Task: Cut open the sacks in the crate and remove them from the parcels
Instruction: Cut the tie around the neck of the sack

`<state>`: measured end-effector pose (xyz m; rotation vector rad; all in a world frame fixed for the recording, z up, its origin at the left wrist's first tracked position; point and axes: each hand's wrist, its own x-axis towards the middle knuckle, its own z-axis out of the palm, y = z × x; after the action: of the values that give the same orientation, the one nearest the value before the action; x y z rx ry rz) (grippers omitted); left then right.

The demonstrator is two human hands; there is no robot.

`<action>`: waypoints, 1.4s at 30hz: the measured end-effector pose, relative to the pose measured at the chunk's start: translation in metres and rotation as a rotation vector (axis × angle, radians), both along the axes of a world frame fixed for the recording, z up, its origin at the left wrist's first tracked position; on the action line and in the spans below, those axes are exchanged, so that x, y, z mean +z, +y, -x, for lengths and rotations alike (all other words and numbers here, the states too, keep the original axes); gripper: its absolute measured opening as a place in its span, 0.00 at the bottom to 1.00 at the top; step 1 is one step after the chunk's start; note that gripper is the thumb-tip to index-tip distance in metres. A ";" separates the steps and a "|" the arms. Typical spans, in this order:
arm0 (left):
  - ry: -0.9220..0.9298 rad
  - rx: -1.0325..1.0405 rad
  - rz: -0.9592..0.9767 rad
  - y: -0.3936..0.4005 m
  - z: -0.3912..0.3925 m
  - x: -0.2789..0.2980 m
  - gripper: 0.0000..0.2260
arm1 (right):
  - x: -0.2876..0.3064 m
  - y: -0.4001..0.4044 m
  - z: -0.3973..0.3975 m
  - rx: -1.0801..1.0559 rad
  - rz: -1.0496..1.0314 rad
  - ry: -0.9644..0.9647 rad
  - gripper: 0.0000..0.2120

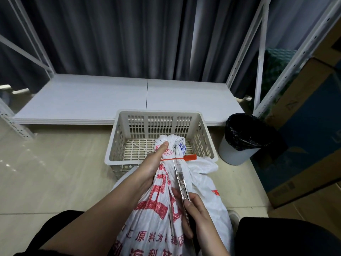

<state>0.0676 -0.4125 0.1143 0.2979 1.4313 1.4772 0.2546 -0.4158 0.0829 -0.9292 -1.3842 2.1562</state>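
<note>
White woven plastic sack (162, 209) with red print, tied shut by an orange zip tie (172, 159), lies across the person's lap, neck toward the slotted beige plastic crate (118, 143).

The left hand (155, 163) grips the bunched neck, its fingers curled round it and thumb up. The right hand (195, 215) holds worn metal scissors (180, 180), fingers wrapped on the handles, blades pointing up the sack's long axis with the tips at the tie. A white bin with black liner (239, 145) stands right of the crate, clear of the cut.
</note>
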 end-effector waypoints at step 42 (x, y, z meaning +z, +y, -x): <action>0.195 0.118 0.154 0.011 -0.008 -0.007 0.22 | 0.015 0.020 0.046 -0.132 -0.552 -0.353 0.20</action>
<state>0.0756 -0.4012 0.1076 0.2713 1.7349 1.4525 0.2083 -0.3959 0.0977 -1.1587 -1.8884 1.4308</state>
